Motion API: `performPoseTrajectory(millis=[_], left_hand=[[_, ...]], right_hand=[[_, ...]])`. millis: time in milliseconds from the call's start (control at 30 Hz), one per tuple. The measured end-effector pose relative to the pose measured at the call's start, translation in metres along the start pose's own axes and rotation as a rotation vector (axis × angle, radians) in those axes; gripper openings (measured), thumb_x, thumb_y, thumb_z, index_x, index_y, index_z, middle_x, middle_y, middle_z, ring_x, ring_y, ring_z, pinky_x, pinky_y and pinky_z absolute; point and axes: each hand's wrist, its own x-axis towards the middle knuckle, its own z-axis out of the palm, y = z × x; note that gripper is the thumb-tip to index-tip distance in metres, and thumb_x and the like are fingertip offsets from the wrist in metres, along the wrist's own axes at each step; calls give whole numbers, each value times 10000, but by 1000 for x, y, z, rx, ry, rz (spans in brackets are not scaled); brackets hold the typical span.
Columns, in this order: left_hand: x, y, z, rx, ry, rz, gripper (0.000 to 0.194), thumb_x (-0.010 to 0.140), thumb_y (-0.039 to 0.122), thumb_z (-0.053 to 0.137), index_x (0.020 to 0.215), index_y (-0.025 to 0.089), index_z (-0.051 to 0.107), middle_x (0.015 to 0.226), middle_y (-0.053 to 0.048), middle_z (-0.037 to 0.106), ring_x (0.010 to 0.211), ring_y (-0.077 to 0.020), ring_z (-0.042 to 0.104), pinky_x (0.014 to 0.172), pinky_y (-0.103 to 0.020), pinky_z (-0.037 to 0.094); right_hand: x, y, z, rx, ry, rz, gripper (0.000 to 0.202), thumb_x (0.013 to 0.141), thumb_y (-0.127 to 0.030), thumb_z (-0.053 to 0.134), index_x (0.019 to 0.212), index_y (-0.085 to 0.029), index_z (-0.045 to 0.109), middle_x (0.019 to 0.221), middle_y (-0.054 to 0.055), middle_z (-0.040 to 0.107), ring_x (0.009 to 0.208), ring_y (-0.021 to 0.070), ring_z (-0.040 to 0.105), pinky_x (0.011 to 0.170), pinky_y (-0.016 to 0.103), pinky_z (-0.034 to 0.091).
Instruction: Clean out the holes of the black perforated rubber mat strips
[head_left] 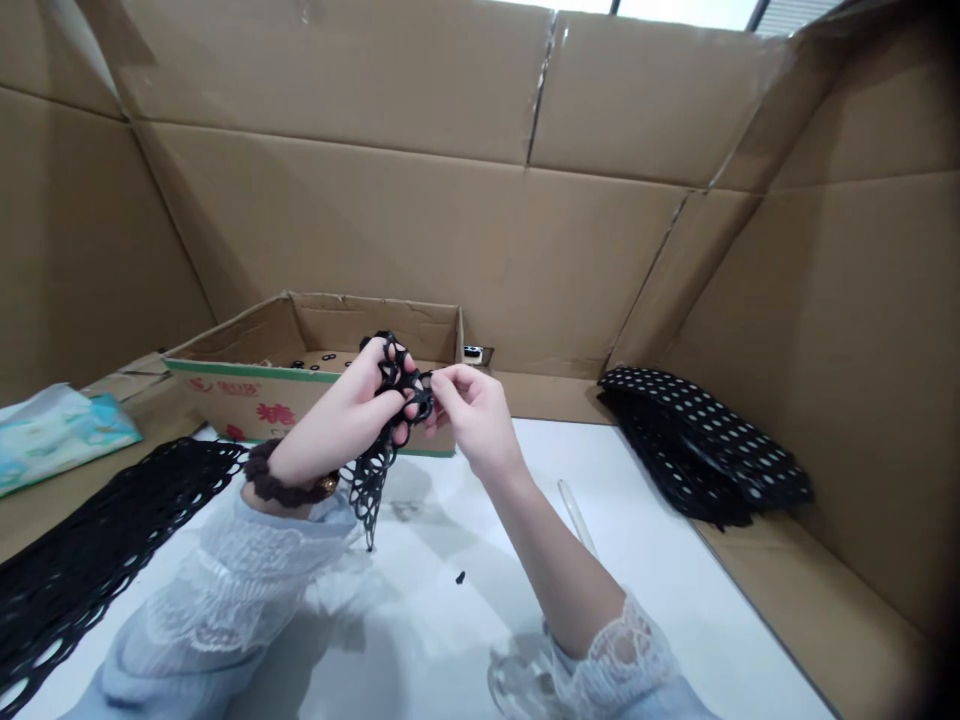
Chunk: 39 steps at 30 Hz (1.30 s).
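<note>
Bunched in my left hand [371,395] is a black perforated rubber sheet [367,485], full of round holes; its pointed end dangles toward the white table. The fingers of that hand are wrapped round it. My right hand [472,405] pinches the sheet's edge at a ring-like part, thumb and forefinger together, right beside the left fingertips. Both hands are raised in front of the cardboard box. Whether a separate small ring sits in the right pinch is hidden by the fingers.
An open cardboard box [300,395] with several small black rings stands behind my hands. Black holed sheets lie at left [112,530] and a dotted black stack [697,440] at right. A black scrap [460,577], a clear stick [576,515] and a tissue pack [64,435] lie about.
</note>
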Motion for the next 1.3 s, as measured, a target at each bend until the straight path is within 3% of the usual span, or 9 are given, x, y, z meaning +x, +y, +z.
performPoseTrajectory(millis=[133,267,333,467,600,733,900,1133,1300], left_hand=[[-1,0,3,-31,4,-8,282,686,55,398,909,226,366,667,42,424,509,-59,434,403,-139,343],[-1,3,1,-72,105,-23,288,669,49,416,900,220,413,808,29,431,532,-29,430,425,-131,329],[0,5,-1,-125,140,-21,265,688,68,424,906,218,426,807,27,434,553,-34,453,433,-131,328],[1,5,-1,-201,146,-58,176,733,146,471,894,201,429,751,29,427,583,-53,479,446,-136,341],[1,3,-1,-191,136,-16,278,693,154,565,911,202,401,815,31,449,574,-44,461,469,-149,382],[1,2,-4,-165,172,0,336,704,136,557,963,214,358,805,33,475,603,-72,523,564,-207,453],[3,2,-2,-107,198,34,334,711,182,568,981,200,372,833,15,490,662,-105,546,620,-248,483],[-1,3,1,-193,175,50,312,703,132,546,972,212,411,906,3,476,779,-100,511,645,-195,475],[-2,1,2,-303,129,4,287,689,85,474,946,210,446,765,23,470,581,-58,465,496,-157,398]], right_hand=[[8,0,-14,-16,181,-91,213,766,-369,515,713,-164,492,548,-39,492,428,64,492,378,188,449],[14,-11,-41,-26,563,-307,214,817,-381,427,764,-177,466,581,-35,500,460,62,514,427,185,457],[16,-12,-46,-146,627,-401,212,816,-380,430,825,-181,504,692,-5,557,521,72,540,486,209,474],[27,15,-37,-576,428,-505,231,807,-310,466,955,-185,591,959,61,616,860,142,576,790,303,462],[42,43,-34,-864,156,-343,210,762,-222,520,931,-165,632,1061,90,616,1108,218,467,949,382,352],[31,19,-34,-743,235,-416,236,832,-287,430,852,-174,636,944,64,647,977,182,534,882,347,399],[1,-20,-17,-482,-84,-298,241,740,-379,565,831,-161,610,767,35,640,701,130,584,650,263,476],[-5,-19,-9,-424,-91,-223,230,683,-333,625,825,-152,633,824,58,647,716,139,599,645,282,489],[-3,-20,-12,-312,-122,-137,204,749,-323,543,706,-140,619,654,25,618,593,109,573,550,241,468]])
